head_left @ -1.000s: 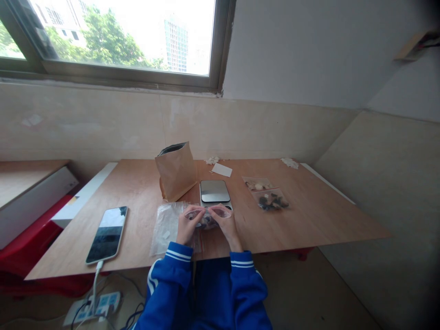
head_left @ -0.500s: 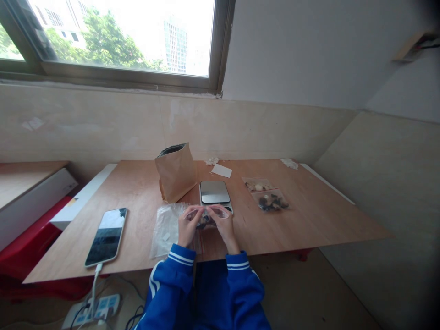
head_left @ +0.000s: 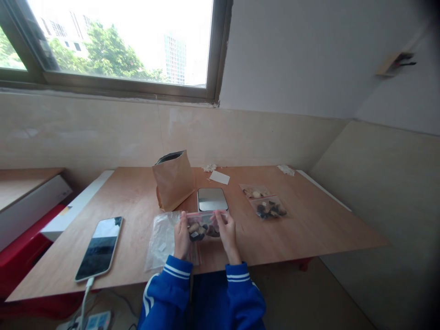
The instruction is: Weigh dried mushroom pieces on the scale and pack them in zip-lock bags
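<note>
A clear zip bag (head_left: 203, 230) of pebble-like pieces is sitting between both hands, just before the scale (head_left: 212, 197). The left hand (head_left: 181, 236) is pinching its left edge, the right hand (head_left: 227, 230) its upper right (whether the seal is closing fully, I cannot tell). Tilting it unsealed could be sending pieces onto the flat plastic bags (head_left: 161, 238) lying alongside.
</note>
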### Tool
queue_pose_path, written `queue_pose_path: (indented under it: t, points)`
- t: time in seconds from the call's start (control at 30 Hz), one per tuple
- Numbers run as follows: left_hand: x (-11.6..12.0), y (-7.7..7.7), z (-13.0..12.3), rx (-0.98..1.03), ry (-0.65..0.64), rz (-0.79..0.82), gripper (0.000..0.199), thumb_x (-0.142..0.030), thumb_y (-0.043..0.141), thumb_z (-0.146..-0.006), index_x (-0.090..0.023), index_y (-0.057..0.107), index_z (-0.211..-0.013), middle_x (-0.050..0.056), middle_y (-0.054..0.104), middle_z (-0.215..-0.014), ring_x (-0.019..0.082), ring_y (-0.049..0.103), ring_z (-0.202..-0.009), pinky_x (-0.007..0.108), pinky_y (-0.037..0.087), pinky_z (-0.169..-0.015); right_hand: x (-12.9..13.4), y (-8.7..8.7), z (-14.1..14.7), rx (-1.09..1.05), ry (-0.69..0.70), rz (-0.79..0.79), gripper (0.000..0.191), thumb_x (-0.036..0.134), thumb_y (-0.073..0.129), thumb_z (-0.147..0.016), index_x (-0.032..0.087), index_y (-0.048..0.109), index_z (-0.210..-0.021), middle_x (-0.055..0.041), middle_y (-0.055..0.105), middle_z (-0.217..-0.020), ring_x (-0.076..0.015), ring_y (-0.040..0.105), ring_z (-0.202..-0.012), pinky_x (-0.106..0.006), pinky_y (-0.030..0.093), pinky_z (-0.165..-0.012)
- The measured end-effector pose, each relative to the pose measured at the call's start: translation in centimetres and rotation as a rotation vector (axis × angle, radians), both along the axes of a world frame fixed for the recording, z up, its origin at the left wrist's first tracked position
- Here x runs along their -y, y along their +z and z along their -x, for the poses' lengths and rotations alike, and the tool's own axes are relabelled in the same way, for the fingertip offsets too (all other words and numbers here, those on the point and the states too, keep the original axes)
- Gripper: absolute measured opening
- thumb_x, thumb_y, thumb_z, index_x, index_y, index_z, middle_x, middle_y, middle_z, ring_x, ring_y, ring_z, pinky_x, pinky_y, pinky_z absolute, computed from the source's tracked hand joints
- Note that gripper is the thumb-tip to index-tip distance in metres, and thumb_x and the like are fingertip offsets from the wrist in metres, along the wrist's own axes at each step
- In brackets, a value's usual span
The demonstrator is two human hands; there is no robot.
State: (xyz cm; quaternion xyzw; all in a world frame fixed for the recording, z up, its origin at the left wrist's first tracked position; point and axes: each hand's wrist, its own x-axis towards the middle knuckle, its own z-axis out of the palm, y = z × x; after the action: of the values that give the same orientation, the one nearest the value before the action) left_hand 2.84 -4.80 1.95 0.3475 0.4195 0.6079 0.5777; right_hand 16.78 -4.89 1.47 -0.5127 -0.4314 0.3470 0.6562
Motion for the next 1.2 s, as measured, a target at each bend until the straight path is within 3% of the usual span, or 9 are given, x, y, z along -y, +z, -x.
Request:
queue_pose_path:
  t: [0.1,0.27,0.43,0.63,0.73,0.83,0.97,1.07,1.2]
  points:
    - [0.2,0.4,-0.1,0.045,-0.048,0.009,0.067,-0.07,0.049,-0.083,-0.01,0.072,-0.103,0.011,0.072,-0.077,0.018,0.066,-0.065,0.032,0.055,-0.065,0.1,0.1,-1.1,0.025,-0.011,0.005,0.051,0.065,0.054,-0.084,0.015,0.067,-0.081,-0.0069,0.071,-0.066,-0.0172,0.062,-0.055,-0.028,0.05,-0.056]
    - [0.2,0.6,-0.4,0.113,-0.076,0.084,0.069,-0.07,0.048,-0.082,-0.008,0.074,-0.101,0.014,0.073,-0.077,0.02,0.067,-0.067,0.035,0.055,-0.069,0.4,0.2,-1.0,0.018,-0.088,0.037,0.059,0.071,0.046,-0.085,0.016,0.066,-0.074,-0.007,0.069,-0.058,-0.0192,0.063,-0.052,-0.029,0.051,-0.055]
    - [0.0,0.8,0.2,-0.067,-0.09,-0.033,0.062,-0.061,0.042,-0.089,-0.01,0.074,-0.104,0.014,0.074,-0.092,0.023,0.067,-0.084,0.038,0.05,-0.087,0.8,1.0,-2.8,0.052,-0.157,0.046,0.061,0.074,0.046,-0.082,0.017,0.064,-0.072,-0.0048,0.066,-0.052,-0.0182,0.061,-0.047,-0.027,0.049,-0.05]
    - [-1.6,1.4,4.6,-0.416,0.236,-0.197,0.052,-0.054,0.048,-0.089,-0.019,0.06,-0.125,0.012,0.059,-0.13,0.025,0.056,-0.115,0.041,0.045,-0.097,0.6,2.1,-16.1,0.292,-0.377,0.098,0.064,0.082,0.045,-0.074,0.022,0.045,-0.054,0.0028,0.046,-0.04,-0.0121,0.041,-0.037,-0.025,0.035,-0.04]
    - [-3.5,1.1,7.2,-0.588,0.379,-0.197,0.075,-0.055,0.064,-0.079,-0.018,0.042,-0.14,0.017,0.043,-0.141,0.03,0.05,-0.123,0.046,0.043,-0.1,-0.4,2.2,-23.7,0.491,-0.336,0.177,0.063,0.082,0.043,-0.075,0.022,0.044,-0.054,0.0016,0.045,-0.042,-0.0142,0.043,-0.041,-0.027,0.036,-0.044]
    - [-6.0,0.1,9.1,-0.771,0.453,-0.204,0.102,-0.057,0.073,-0.068,-0.015,0.026,-0.147,0.021,0.03,-0.147,0.035,0.038,-0.133,0.053,0.034,-0.109,-1.4,1.5,-27.9,0.688,-0.464,0.301,0.061,0.073,0.039,-0.082,0.016,0.059,-0.071,-0.012,0.064,-0.066,-0.0247,0.06,-0.065,-0.036,0.047,-0.062]
    - [-9.4,-1.6,10.7,-0.912,0.451,-0.184,0.122,-0.056,0.081,-0.056,-0.009,0.017,-0.148,0.025,0.026,-0.149,0.041,0.023,-0.142,0.056,0.022,-0.116,-1.2,-1.3,-27.1,0.926,-0.8,0.432,0.063,0.054,0.042,-0.087,0.005,0.055,-0.124,-0.0308,0.053,-0.128,-0.042,0.05,-0.119,-0.056,0.041,-0.092]
    - [-11.2,-2.7,11.6,-0.851,0.377,-0.13,0.122,-0.05,0.085,-0.051,-0.007,0.021,-0.145,0.028,0.025,-0.149,0.041,0.025,-0.142,0.054,0.027,-0.114,-0.5,-4.0,-23.9,1.0,-0.82,0.453,0.064,0.05,0.042,-0.088,0.008,0.048,-0.136,-0.0283,0.042,-0.141,-0.0442,0.04,-0.129,-0.059,0.036,-0.098]
    - [-12.1,-4.0,12.1,-0.693,0.168,-0.148,0.088,-0.042,0.083,-0.058,-0.013,0.044,-0.131,0.018,0.057,-0.127,0.034,0.055,-0.121,0.049,0.043,-0.102,-1.0,-5.7,-20.6,0.942,-0.856,0.572,0.057,0.044,0.036,-0.092,0.011,0.05,-0.136,-0.027,0.04,-0.143,-0.0422,0.04,-0.131,-0.059,0.034,-0.1]
